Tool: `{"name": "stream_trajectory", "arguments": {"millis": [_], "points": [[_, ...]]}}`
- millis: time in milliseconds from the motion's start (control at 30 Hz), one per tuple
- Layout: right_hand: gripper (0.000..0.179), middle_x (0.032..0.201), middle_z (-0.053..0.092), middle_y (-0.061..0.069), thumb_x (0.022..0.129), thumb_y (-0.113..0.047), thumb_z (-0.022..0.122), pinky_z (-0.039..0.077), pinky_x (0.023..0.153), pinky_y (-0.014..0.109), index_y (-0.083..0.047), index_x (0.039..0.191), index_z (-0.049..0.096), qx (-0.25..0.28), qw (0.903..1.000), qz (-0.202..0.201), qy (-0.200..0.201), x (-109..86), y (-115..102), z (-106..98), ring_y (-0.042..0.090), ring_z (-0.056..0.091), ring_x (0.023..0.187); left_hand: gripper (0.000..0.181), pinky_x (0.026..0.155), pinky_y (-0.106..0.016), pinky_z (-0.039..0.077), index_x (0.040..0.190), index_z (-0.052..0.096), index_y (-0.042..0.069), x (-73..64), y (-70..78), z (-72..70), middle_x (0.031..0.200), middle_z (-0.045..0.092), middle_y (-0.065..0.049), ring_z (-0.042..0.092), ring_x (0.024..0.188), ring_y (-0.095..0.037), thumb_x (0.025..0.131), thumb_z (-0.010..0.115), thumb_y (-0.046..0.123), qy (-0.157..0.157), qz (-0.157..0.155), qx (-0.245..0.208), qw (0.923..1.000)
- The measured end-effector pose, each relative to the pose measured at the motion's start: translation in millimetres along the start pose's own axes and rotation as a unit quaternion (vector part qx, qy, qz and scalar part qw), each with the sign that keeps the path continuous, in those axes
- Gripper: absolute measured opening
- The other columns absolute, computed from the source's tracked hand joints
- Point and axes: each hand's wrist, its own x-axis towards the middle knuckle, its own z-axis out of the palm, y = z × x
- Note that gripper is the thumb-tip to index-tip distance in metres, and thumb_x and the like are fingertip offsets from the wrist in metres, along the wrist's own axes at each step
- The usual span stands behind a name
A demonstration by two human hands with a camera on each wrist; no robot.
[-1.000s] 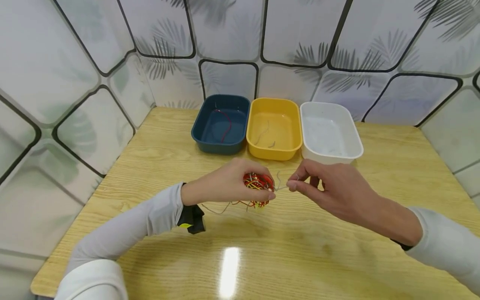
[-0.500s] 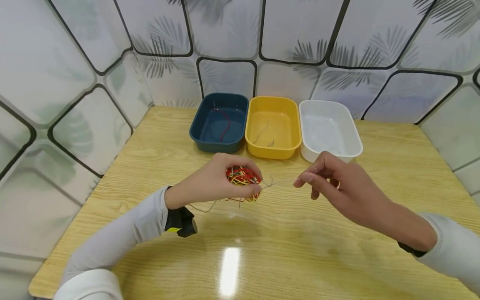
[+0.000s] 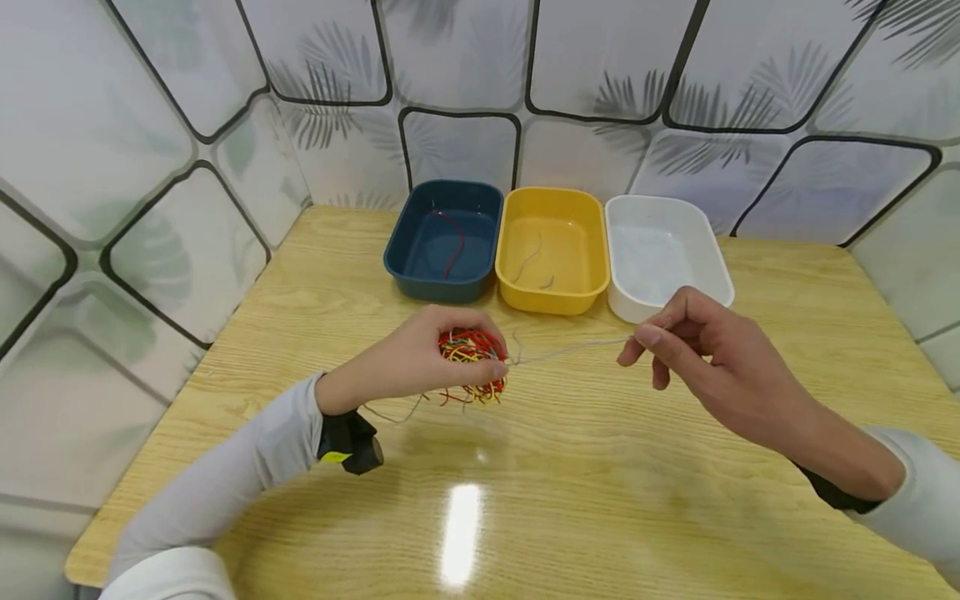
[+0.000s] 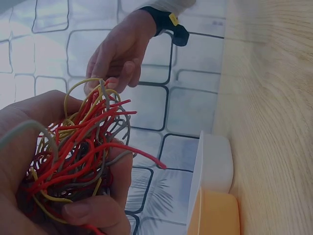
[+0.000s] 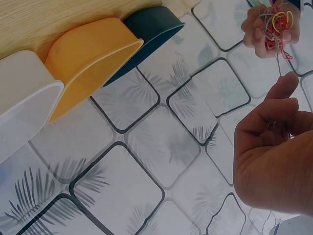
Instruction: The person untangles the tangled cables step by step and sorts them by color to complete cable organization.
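My left hand (image 3: 427, 354) grips a tangled bundle of thin wires (image 3: 474, 354), mostly red, yellow and grey. Loose ends stick out of the bundle, and a red one juts toward the trays in the left wrist view. Between thumb and index finger my right hand (image 3: 720, 367) pinches the end of a grey wire (image 3: 570, 348). That wire runs nearly straight from the bundle to the right fingertips. Another grey wire trails below the left wrist (image 3: 397, 417).
Three trays stand side by side at the back: a dark blue one (image 3: 420, 287) holding a red wire, a yellow one (image 3: 551, 302) holding grey wire pieces, and a white one (image 3: 630, 307). Beneath everything is a wooden table (image 3: 570, 500), with patterned wall panels (image 3: 330, 158) behind.
My right hand has moved away to the right, still pinching the grey wire, and more of it now shows between the hands. The left hand has shifted left with the bundle.
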Motion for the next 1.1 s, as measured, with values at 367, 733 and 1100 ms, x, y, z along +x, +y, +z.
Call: {"name": "stream_trajectory", "arguments": {"millis": [367, 733, 1100], "points": [[0.012, 0.096, 0.077, -0.011, 0.101, 0.007, 0.052, 0.043, 0.052, 0.027, -0.003, 0.097, 0.057, 0.074, 0.9958, -0.045, 0.029, -6.2, 9.9, -14.6, 0.010, 0.057, 0.060, 0.008, 0.075, -0.032, 0.055, 0.100, 0.071, 0.026, -3.0, 4.8, -5.9, 0.092, 0.071, 0.006, 0.065, 0.082, -0.014, 0.092, 0.074, 0.029, -0.016, 0.005, -0.014, 0.9998], [0.016, 0.095, 0.077, 0.002, 0.104, 0.007, 0.044, 0.044, 0.055, 0.030, -0.001, 0.096, 0.056, 0.251, 0.9678, -0.012, -0.017, 0.4, 23.7, -15.6, 0.016, 0.057, 0.065, 0.004, 0.070, -0.030, 0.054, 0.092, 0.070, 0.026, -18.8, 1.9, -14.5, 0.083, 0.069, 0.005, 0.062, 0.074, -0.017, 0.094, 0.071, 0.029, -0.040, -0.012, -0.020, 0.9989], [0.013, 0.090, 0.073, 0.006, 0.103, 0.006, 0.046, 0.038, 0.051, 0.026, 0.004, 0.097, 0.057, 0.279, 0.9576, 0.024, 0.068, -5.8, 24.7, -24.4, 0.016, 0.058, 0.066, 0.009, 0.067, -0.031, 0.053, 0.096, 0.070, 0.021, -26.5, -3.2, -23.6, 0.083, 0.068, -0.002, 0.061, 0.073, -0.018, 0.096, 0.069, 0.030, -0.026, -0.050, -0.065, 0.9963]]}}
